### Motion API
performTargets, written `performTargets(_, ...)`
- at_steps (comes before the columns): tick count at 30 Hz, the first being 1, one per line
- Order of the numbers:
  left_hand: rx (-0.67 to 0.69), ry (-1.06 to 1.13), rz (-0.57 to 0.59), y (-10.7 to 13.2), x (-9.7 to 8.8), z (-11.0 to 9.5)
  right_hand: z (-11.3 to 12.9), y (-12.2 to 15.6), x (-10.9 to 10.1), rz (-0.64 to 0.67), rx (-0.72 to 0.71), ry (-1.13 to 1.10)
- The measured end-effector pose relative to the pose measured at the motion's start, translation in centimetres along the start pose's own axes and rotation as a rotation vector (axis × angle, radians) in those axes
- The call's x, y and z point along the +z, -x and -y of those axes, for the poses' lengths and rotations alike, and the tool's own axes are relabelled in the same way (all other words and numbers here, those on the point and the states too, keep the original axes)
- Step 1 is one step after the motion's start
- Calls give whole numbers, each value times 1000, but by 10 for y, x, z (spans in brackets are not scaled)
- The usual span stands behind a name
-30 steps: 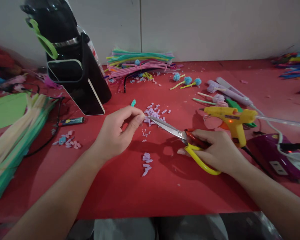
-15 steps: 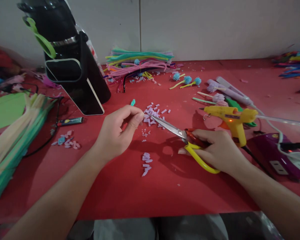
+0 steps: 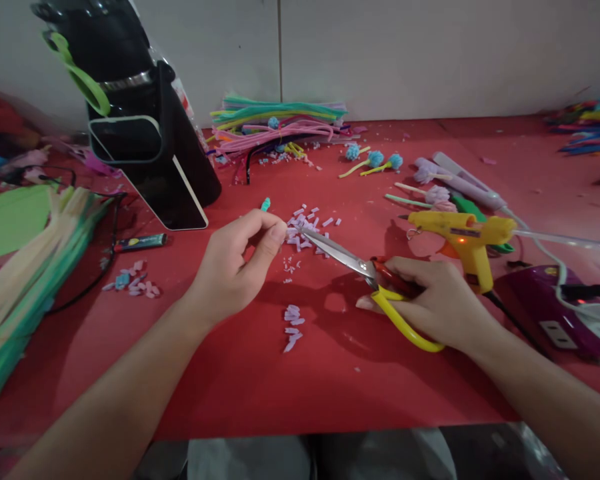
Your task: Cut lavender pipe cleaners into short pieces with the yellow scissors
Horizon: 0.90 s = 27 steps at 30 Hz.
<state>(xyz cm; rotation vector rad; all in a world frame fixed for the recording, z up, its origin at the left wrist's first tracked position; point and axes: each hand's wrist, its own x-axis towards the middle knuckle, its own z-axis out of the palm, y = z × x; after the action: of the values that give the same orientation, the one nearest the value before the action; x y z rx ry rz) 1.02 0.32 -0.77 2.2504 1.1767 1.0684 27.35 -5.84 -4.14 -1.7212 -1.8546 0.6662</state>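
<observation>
My right hand point(image 3: 435, 297) grips a pair of scissors point(image 3: 335, 252) with one yellow and one red handle. Their blades point left and look nearly closed, tips right by the fingertips of my left hand point(image 3: 243, 260). That hand is pinched, thumb against forefinger; whatever sits between them is too small to make out. Just behind the blade tips lies a loose heap of short lilac pipe-cleaner pieces point(image 3: 307, 220). Nearer me is a small row of lilac pieces point(image 3: 293, 321), with tiny trimmings point(image 3: 291, 267) scattered between the two groups.
A yellow glue gun point(image 3: 460, 233) and a purple power socket point(image 3: 545, 313) stand on the right. At left are a black bottle-like container point(image 3: 180, 153), a lighter point(image 3: 143, 243) and a pipe-cleaner bundle point(image 3: 35, 280). Blue pompom stems point(image 3: 375, 160) lie behind on the red table point(image 3: 330, 393).
The scissors' yellow handle has swung slightly outward and down in my right hand. My left hand has stayed almost still.
</observation>
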Motion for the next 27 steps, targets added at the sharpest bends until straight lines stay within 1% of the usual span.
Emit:
performTargets(11,-11,26,36,0,0,0,-4,-1,2,-18,-46,34)
performTargets(15,-36,23,44,1,1,1,-5,0,1,-25,-15,25)
performTargets(19,-48,27,49,0,2,0,-5,1,0,1,21,38)
performTargets(27,-59,26,60,0,2,-1,-4,0,2,-5,-19,70)
